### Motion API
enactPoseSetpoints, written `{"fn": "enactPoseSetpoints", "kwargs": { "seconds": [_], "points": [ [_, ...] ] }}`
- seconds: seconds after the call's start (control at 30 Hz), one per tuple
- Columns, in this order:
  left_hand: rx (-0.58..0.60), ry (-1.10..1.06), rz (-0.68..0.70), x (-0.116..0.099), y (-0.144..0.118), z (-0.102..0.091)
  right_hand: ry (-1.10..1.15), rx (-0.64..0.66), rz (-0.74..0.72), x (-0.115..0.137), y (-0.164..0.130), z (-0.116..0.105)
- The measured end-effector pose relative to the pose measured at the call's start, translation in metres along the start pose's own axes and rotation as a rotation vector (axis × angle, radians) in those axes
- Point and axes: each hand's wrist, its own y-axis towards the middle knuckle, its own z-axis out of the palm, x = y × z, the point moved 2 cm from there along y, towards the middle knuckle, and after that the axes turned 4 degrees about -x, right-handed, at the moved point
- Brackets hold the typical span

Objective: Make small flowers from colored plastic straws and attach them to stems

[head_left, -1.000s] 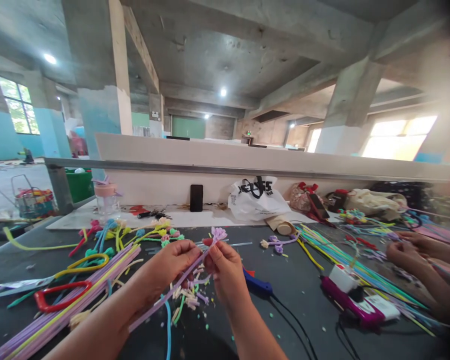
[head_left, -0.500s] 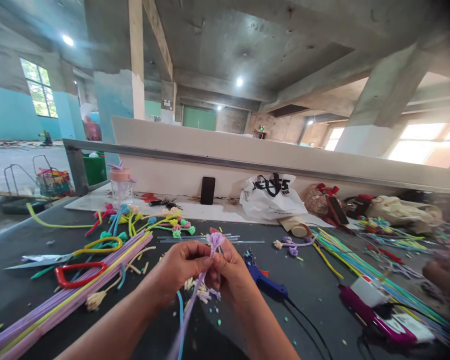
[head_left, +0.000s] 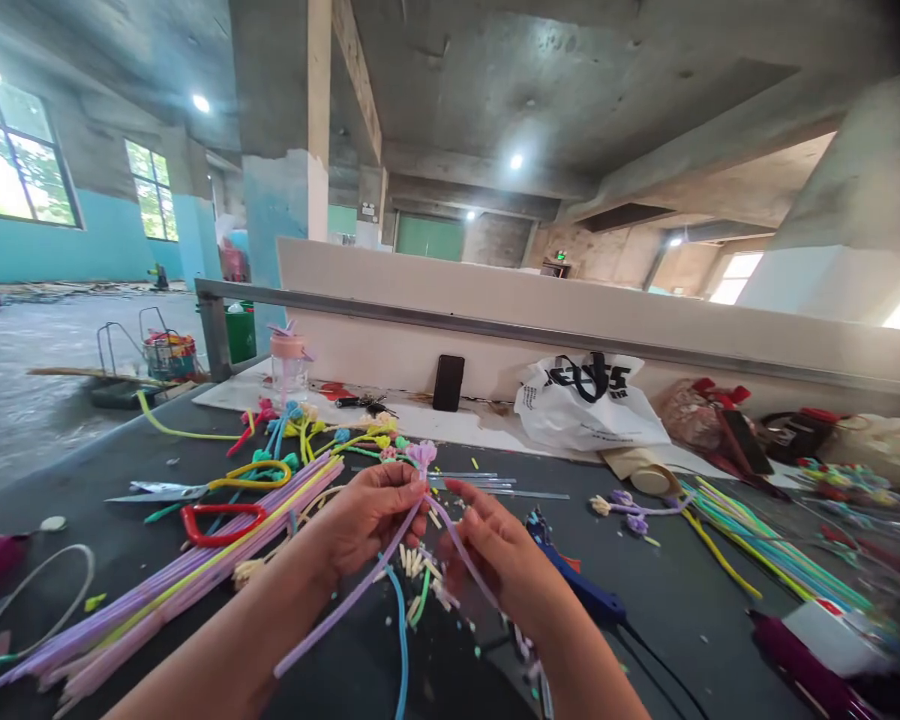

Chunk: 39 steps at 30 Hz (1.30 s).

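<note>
A small purple pipe-cleaner flower [head_left: 421,456] stands upright at the middle of the table, its base pinched between the thumb and fingers of my left hand [head_left: 379,515]. Two purple stems hang from it: one runs down to the left, the other slants right across the fingers of my right hand [head_left: 491,545]. That hand is beside the flower, its index finger stretched out and its fingers apart; the lower fingers are blurred. Beneath my hands lie short cream pieces [head_left: 412,565] and a blue pipe cleaner [head_left: 400,640].
Left are yellow-handled scissors [head_left: 195,490], a red handle [head_left: 223,524] and a purple pipe-cleaner bundle [head_left: 157,600]. A blue glue gun [head_left: 577,585] with a cord lies right. Behind stand a phone [head_left: 448,383], a jar [head_left: 289,370] and a white bag [head_left: 589,405].
My right hand has come away from the flower's base and its fingers have spread. A second purple stem now shows to the right. The view has turned left.
</note>
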Motion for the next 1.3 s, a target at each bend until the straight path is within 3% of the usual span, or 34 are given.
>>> {"fn": "enactPoseSetpoints", "kwargs": {
  "seconds": [0.1,0.17,0.43,0.67,0.83,1.03,1.3],
  "points": [
    [-0.016,0.088,0.006,0.007,0.002,0.002,-0.161,-0.26,-0.168,-0.004,0.008,-0.006],
    [-0.015,0.141,0.017,0.011,0.002,0.005,-0.169,-0.312,-0.209,-0.006,0.01,-0.007],
    [0.008,0.295,0.062,0.021,0.001,0.015,0.271,-0.199,-0.117,-0.008,0.008,0.005],
    [-0.09,0.532,0.153,0.026,0.003,0.016,0.317,-0.266,-0.11,-0.009,0.009,0.009],
    [-0.081,0.584,0.199,0.029,0.004,0.013,0.404,-0.301,-0.068,-0.012,0.009,0.012],
    [-0.039,0.477,0.142,0.033,0.004,0.016,0.444,-0.346,-0.05,-0.013,0.009,0.013],
    [-0.046,0.026,-0.038,0.016,0.0,0.009,0.237,-0.259,-0.075,-0.008,0.007,0.009]
  ]
}}
